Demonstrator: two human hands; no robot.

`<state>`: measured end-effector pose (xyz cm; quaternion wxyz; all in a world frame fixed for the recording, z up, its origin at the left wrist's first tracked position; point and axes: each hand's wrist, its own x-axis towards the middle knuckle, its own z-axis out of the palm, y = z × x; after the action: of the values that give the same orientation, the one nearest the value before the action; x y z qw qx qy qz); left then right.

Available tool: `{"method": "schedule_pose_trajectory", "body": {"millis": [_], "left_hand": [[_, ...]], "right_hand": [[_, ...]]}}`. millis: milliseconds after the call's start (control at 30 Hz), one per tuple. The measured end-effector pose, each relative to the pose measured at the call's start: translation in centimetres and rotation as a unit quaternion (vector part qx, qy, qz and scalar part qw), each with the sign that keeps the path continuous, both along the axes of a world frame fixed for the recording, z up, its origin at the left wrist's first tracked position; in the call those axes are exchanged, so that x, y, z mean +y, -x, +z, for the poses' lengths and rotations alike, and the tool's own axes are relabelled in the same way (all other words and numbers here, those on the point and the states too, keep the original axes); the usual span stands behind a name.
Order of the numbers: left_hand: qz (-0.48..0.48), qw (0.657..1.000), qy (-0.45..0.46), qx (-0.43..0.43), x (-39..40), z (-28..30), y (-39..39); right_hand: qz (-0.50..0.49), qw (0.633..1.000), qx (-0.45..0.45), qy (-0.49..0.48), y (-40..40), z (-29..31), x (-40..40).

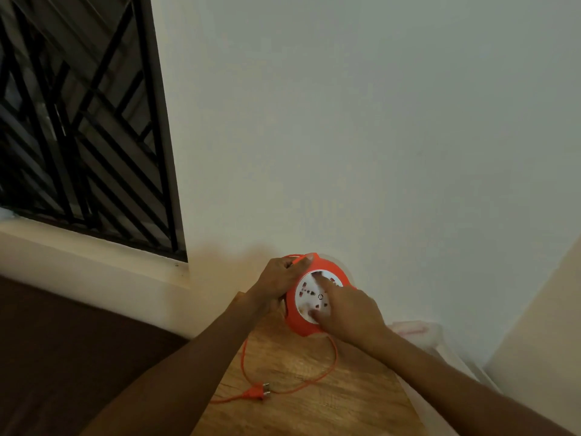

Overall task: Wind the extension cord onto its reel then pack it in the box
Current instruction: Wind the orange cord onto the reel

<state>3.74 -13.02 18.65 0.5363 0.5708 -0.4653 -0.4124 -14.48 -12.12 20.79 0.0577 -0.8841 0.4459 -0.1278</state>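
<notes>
An orange cord reel [336, 270] with a white socket face [309, 297] stands tilted at the far end of a wooden table [330, 401]. My left hand [278, 283] grips the reel's left rim, fingers curled over its top edge. My right hand [349, 313] presses its forefinger and thumb on the white face. A loose orange cord [327, 371] loops from under the reel across the table. It ends in a two-pin plug [255, 393] lying near the table's left side. No box is plainly in view.
A pale wall stands right behind the reel. A barred window [81, 121] with a ledge fills the left. A whitish, pink-marked object [415, 332] lies to the right of the table, partly hidden by my right arm. Dark floor lies at the lower left.
</notes>
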Motion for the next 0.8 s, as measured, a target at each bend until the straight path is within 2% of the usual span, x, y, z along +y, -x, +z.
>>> {"method": "schedule_pose_trajectory", "body": {"millis": [67,100,133,200,267,333,400,500,567,800], "left_hand": [[0.008,1.000,-0.010,0.021,0.0,0.0,-0.2],[0.008,1.000,-0.014,0.014,-0.1,-0.1,-0.3],[0.004,1.000,-0.018,0.001,-0.2,-0.3,-0.5],[-0.011,1.000,-0.024,-0.002,-0.1,-0.6,-0.6],[-0.023,0.999,-0.029,0.007,-0.1,-0.8,-0.7],[-0.029,0.999,-0.033,-0.002,-0.1,-0.8,-0.7],[-0.041,0.999,-0.028,-0.011,-0.1,-0.7,-0.5],[-0.060,0.997,-0.025,-0.030,0.0,-0.4,-0.1],[-0.076,0.996,-0.026,-0.045,0.1,-0.2,0.1],[-0.071,0.997,-0.019,-0.037,0.3,-0.2,-0.4]], "right_hand": [[-0.057,0.967,-0.200,-0.151,-0.3,-0.5,0.3],[-0.062,0.946,-0.250,-0.197,-0.5,-0.9,0.4],[-0.065,0.939,-0.255,-0.222,-0.6,-1.2,0.6],[-0.051,0.970,-0.171,-0.165,-0.1,-1.6,0.9],[-0.016,0.999,-0.040,0.024,0.8,-1.1,0.8],[0.058,0.981,0.059,0.176,1.7,-0.3,0.3],[0.146,0.948,0.149,0.240,2.2,0.3,0.0],[0.252,0.914,0.218,0.230,2.7,0.9,-0.6],[0.278,0.906,0.234,0.219,2.9,1.0,-0.8],[0.231,0.917,0.256,0.203,2.7,1.6,-0.6]]}}
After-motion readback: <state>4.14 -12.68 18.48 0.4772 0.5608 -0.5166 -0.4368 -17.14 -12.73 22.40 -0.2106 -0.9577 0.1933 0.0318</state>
